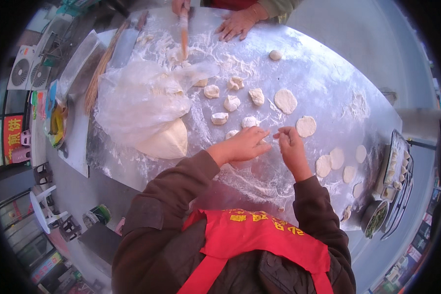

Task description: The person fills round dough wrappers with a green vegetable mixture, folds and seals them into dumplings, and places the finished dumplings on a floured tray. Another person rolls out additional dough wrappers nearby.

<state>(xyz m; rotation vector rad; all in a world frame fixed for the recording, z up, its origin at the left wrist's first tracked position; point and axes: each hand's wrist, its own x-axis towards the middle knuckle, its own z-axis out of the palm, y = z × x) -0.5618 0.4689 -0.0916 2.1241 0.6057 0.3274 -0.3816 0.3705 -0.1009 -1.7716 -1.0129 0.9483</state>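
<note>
My left hand [246,145] reaches palm down over the floured metal table, its fingers stretched over a whitish bit of dough mostly hidden beneath them. Whether it grips that bit I cannot tell. Just to its right, my right hand [290,145] is raised with bent fingers, and what they may hold is hidden. Beyond my left fingers sits a floured dough lump [250,122], with several more like this lump [232,103] scattered behind it. Close to my right hand lies a flattened dough round [306,126]; another round [285,101] is farther back.
Left, a plastic sheet [139,99] partly covers a big dough mass [165,141], near a straw broom [104,68]. Across the table [327,84], a person's hand [239,24] rests flat; their other grips a wooden tool [184,33]. Right are a tray [391,158] and a bowl of greens [375,220].
</note>
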